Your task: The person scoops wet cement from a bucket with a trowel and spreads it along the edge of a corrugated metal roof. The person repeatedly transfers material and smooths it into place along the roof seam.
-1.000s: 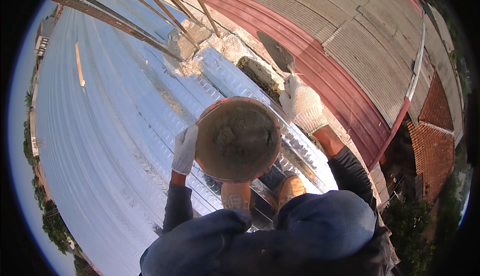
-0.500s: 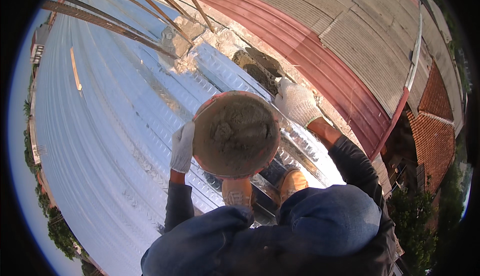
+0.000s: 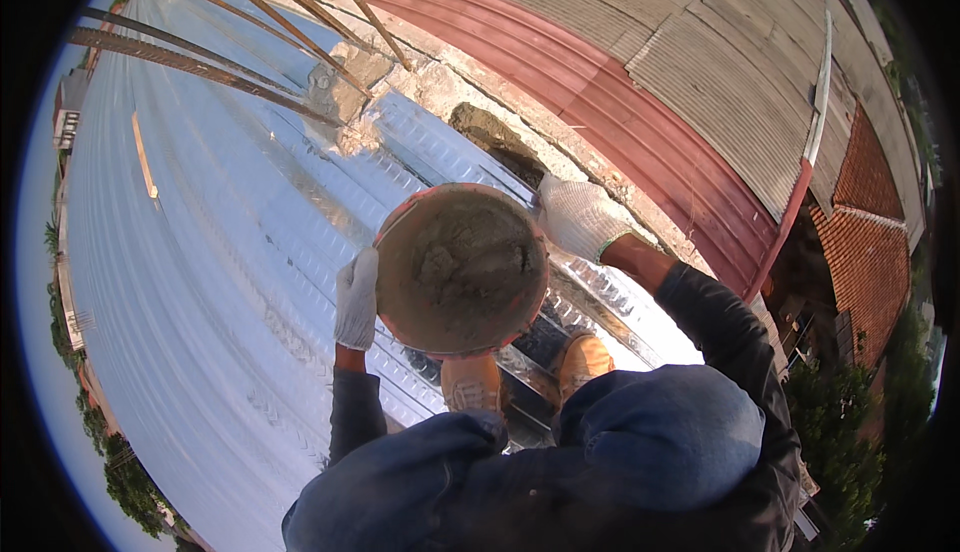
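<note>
Your gloved left hand has its fingers bent against the left side of the round bucket, pinching the rim; the thumb is hard to make out. The bucket sits in front of your knees, between your two hands, with grey mortar inside it. Your gloved right hand is just beyond the bucket's upper right rim, its fingers curled down and turned away from you, so you cannot tell from here whether they pinch anything. Right by its fingertips, a dark, rough hollow runs along the pale concrete ledge.

The bucket blocks your view of the ribbed metal decking under it and covers the toe of your left shoe; your right shoe shows more fully beside it. Ahead to your left, rusty steel bars slant up out of a broken concrete stub, standing in the way on that side. A thin wooden strip lies farther left on the decking. Past the ledge on your right come red metal roofing, grey corrugated sheets and, well apart, an orange tiled roof.
</note>
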